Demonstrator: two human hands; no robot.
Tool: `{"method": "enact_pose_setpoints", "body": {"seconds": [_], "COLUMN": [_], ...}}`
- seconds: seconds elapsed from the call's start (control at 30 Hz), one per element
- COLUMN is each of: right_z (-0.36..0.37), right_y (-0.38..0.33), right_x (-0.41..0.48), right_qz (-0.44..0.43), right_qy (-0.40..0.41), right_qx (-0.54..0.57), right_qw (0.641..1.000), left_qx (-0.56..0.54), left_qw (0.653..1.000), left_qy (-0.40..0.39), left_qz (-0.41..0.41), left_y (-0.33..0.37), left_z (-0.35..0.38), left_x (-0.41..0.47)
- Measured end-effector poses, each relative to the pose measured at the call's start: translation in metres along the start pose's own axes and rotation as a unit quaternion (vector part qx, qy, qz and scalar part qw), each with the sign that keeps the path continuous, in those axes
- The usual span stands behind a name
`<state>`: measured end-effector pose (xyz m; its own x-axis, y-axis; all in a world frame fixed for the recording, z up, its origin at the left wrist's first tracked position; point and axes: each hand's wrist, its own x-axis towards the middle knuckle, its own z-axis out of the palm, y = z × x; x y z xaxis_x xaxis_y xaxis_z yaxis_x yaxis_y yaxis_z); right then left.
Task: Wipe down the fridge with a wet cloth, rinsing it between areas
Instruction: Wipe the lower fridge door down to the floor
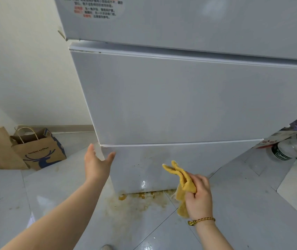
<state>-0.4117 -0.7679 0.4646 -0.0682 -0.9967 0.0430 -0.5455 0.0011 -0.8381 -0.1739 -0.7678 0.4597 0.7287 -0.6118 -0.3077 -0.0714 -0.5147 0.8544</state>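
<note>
The right hand [199, 195] grips a bunched yellow cloth [183, 184] at its middle, folds sticking up and a tail hanging down, just in front of the fridge's [171, 105] lowest door. It looks soft, light and limp; a bunched hold suits it. The left hand [96, 165], fingers spread and empty, reaches toward that door's left corner.

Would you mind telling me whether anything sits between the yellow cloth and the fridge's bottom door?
Nothing visible does. The right hand holds the yellow cloth in front of the bottom door, whose speckled face is bare. The left hand is open by the door's left corner, aside from that path.
</note>
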Motion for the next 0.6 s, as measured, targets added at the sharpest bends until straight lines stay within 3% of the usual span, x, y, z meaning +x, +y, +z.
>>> {"method": "enact_pose_setpoints", "body": {"seconds": [0.1, 0.23, 0.3, 0.4, 0.6], "right_z": [-0.002, -0.007, -0.009, -0.014, -0.026], "right_y": [-0.01, -0.024, -0.034, -0.042, -0.037], "right_x": [-0.002, -0.006, -0.011, -0.015, -0.017], "right_qz": [0.068, 0.138, 0.177, 0.191, 0.061], "right_qy": [-0.018, -0.114, -0.182, -0.261, -0.248], "right_qx": [0.072, 0.158, 0.225, 0.287, 0.085], "right_qw": [0.995, 0.971, 0.941, 0.902, 0.963], "left_qx": [0.014, -0.021, -0.062, -0.104, -0.192], "left_qw": [0.999, 0.948, 0.916, 0.902, 0.935], "left_qy": [-0.046, -0.318, -0.397, -0.419, -0.295], "left_qz": [-0.015, -0.017, -0.015, -0.019, -0.048], "left_y": [-0.014, -0.006, 0.003, 0.013, 0.017], "left_z": [0.003, 0.021, 0.025, 0.024, 0.03], "left_x": [-0.032, -0.086, -0.096, -0.108, -0.143]}}
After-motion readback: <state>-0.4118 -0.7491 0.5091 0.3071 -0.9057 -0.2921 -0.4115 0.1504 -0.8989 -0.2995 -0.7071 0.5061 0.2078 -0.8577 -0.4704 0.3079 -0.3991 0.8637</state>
